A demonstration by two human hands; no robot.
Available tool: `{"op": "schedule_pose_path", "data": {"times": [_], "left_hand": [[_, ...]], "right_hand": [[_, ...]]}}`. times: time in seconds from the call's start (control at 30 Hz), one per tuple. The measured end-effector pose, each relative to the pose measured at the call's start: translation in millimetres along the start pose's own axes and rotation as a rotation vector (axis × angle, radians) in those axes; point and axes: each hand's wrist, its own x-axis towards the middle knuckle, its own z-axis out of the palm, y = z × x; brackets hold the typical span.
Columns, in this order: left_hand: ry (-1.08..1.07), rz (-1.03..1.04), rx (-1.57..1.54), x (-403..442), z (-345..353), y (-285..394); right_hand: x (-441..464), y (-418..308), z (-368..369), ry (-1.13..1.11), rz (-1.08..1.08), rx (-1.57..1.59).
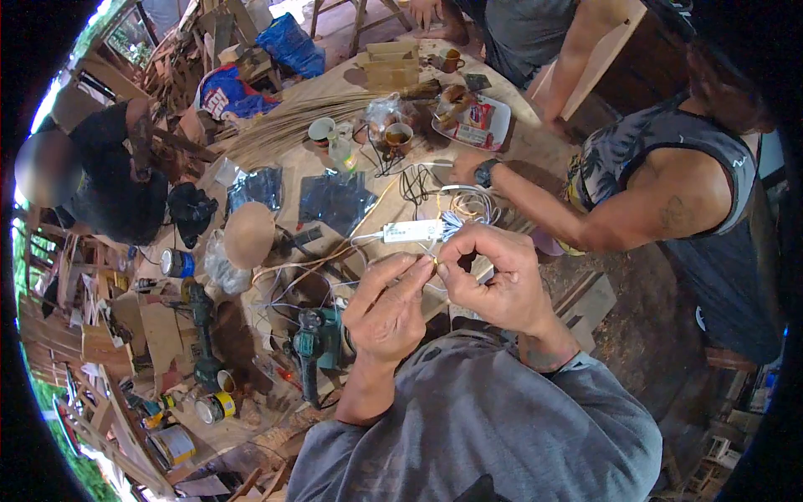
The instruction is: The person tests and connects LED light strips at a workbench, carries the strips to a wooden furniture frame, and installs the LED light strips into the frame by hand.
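Note:
My left hand (386,308) and my right hand (499,276) meet above the near side of the table, both closed in a pinch. Their fingertips come together on a thin wire (432,248), which shows only in part; a tiny yellowish spot appears between them. Just beyond lies a white box-shaped electrical unit (412,231) with printing on it and leads coming out of its ends. A bunch of thin pale wires (452,224) sits at its right end, partly behind my right hand.
Left of my hands are a green power tool (309,345), another power tool (202,335) and several cans. Across the table lie dark plastic packets (335,201), thin sticks (280,125), cups and a white tray (499,125). A co-worker's hand (470,169) rests at the right; other people are around.

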Motion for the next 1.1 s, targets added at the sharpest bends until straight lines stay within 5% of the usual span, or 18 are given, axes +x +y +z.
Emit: {"op": "schedule_pose_path", "data": {"times": [1.1], "left_hand": [[-0.111, 0.077, -0.092, -0.1, -37.5, -5.5]], "right_hand": [[-21.6, -29.0, 37.2, 0.112, 0.123, 0.008]]}}
